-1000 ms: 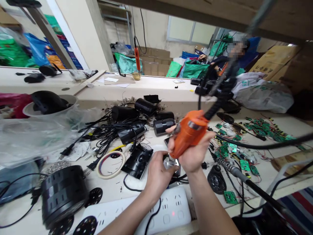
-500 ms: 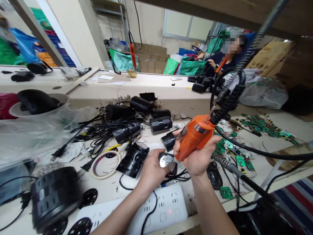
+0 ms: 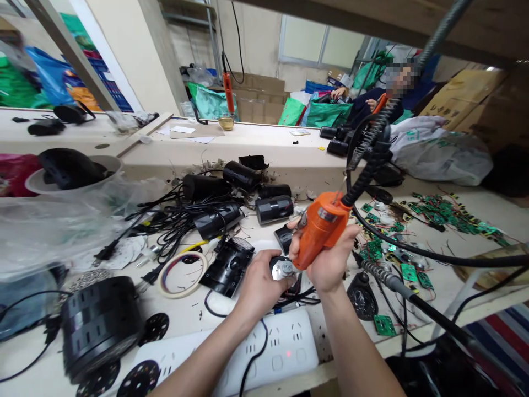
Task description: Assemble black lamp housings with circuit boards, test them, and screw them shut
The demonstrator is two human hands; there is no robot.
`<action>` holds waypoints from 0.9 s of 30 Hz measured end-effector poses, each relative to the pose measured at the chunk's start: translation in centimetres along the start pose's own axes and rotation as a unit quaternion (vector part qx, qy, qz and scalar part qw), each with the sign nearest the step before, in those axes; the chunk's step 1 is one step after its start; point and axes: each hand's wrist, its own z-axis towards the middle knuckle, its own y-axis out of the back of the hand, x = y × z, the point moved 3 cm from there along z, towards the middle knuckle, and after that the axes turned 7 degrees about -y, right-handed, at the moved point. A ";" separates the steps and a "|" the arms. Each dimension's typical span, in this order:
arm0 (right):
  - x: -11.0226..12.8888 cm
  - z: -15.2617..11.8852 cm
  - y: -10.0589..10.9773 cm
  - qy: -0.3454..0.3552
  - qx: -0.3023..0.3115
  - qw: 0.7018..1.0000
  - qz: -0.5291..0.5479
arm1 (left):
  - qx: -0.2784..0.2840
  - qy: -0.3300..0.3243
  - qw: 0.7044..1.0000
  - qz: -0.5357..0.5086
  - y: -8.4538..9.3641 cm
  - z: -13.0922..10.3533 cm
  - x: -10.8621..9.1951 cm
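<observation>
My right hand [image 3: 328, 264] is wrapped round an orange electric screwdriver [image 3: 320, 229] that hangs from a spring and a black cable. Its lower end points at a small round metal motor [image 3: 285, 268] set in a black housing; whether the tip touches is hidden by my fingers. My left hand [image 3: 262, 278] grips this motor between thumb and fingers, low over the bench. Just left of that hand lies an opened black plastic casing [image 3: 228, 267]. A black cylindrical housing [image 3: 283, 238] sits behind the motor.
A white power strip [image 3: 289, 344] with a lit red switch lies in front. At left are a roll of tape [image 3: 182, 274] and a large black housing [image 3: 101, 328]. Green circuit boards [image 3: 438, 212] spread at right. A co-worker [image 3: 372, 107] sits across the bench.
The screwdriver and my right hand have shifted slightly left. My left hand keeps its hold on the motor. The whole view has moved a little, and the co-worker's hands have risen.
</observation>
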 end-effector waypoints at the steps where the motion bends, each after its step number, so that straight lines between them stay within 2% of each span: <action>1: -0.2 0.1 -0.1 -0.003 0.002 1.000 -0.002 | 0.001 0.001 1.000 0.000 0.0 0.0 0.0; 12: -0.8 0.6 0.5 -0.005 0.038 0.999 -0.029 | 0.009 0.011 1.000 -0.001 0.1 -0.2 0.2; 27: -0.9 0.8 0.3 -0.020 0.031 0.999 -0.014 | 0.016 0.005 1.000 0.018 0.2 -0.1 0.0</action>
